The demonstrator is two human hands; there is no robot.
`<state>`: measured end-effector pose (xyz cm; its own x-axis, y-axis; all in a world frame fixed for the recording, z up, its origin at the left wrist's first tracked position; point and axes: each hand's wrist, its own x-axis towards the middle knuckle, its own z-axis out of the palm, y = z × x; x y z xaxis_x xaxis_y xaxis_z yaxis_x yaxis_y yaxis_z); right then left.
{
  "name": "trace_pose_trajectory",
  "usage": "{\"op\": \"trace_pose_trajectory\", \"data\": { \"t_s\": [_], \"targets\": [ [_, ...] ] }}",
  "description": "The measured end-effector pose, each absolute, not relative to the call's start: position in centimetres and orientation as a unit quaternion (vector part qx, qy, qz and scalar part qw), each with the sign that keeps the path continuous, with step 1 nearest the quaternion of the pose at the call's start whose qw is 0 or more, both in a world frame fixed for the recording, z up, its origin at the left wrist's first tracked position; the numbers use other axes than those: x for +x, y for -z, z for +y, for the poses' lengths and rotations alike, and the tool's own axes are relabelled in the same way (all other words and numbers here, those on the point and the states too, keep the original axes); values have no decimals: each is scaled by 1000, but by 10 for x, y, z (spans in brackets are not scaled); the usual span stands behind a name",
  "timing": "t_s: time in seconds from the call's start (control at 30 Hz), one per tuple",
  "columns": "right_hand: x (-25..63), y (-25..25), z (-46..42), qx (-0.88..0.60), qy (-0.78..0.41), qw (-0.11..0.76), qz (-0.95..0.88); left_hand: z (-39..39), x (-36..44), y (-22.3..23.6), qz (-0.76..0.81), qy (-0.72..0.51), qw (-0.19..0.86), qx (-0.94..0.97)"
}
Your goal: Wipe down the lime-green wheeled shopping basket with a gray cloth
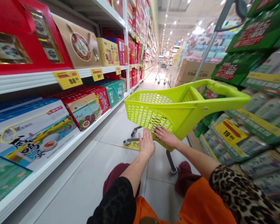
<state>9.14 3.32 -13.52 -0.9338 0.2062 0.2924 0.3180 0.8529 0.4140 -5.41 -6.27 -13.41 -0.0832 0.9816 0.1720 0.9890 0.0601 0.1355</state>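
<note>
A lime-green plastic shopping basket (pixel 151 115) with mesh walls stands on a low wheeled frame right in front of me. Its long handle (pixel 217 88) reaches toward the right. My right hand (pixel 165 137) lies flat on the basket's near lower edge, fingers spread and not gripping. My left hand (pixel 146 143) is raised with its fingers up, against or just beside the basket's lower corner. It holds nothing. Dark metal legs and a small wheel (pixel 174 170) of the frame show on the floor below the basket.
White shelves (pixel 37 81) with boxed gift sets and yellow price tags line the left. Stacked green boxes (pixel 263 124) rise close on the right. A wire shopping cart (pixel 162 73) stands far down the tiled aisle, past cardboard cartons (pixel 196 70).
</note>
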Motion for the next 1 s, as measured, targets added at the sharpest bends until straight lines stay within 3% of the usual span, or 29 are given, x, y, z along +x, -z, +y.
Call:
{"op": "trace_pose_trajectory", "data": {
  "t_s": [0.13,0.23,0.33,0.57,0.7,0.8,1.0],
  "targets": [
    [83,67,44,-187,274,204,-921,-60,-36,125,-723,120,22,-680],
    [86,44,53,-202,300,216,-907,-58,-26,121,-717,124,24,-685],
    [99,61,54,-194,296,189,-916,-59,-22,120,-711,126,25,-691],
    [124,156,30,-144,267,128,-944,-66,-25,128,-713,103,20,-693],
    [129,165,19,-134,248,114,-953,-68,-19,132,-703,101,21,-704],
    [129,129,21,-156,248,146,-945,-65,-11,130,-706,112,19,-699],
    [150,14,31,-256,303,299,-868,-57,11,116,-697,137,14,-704]
  ]
}}
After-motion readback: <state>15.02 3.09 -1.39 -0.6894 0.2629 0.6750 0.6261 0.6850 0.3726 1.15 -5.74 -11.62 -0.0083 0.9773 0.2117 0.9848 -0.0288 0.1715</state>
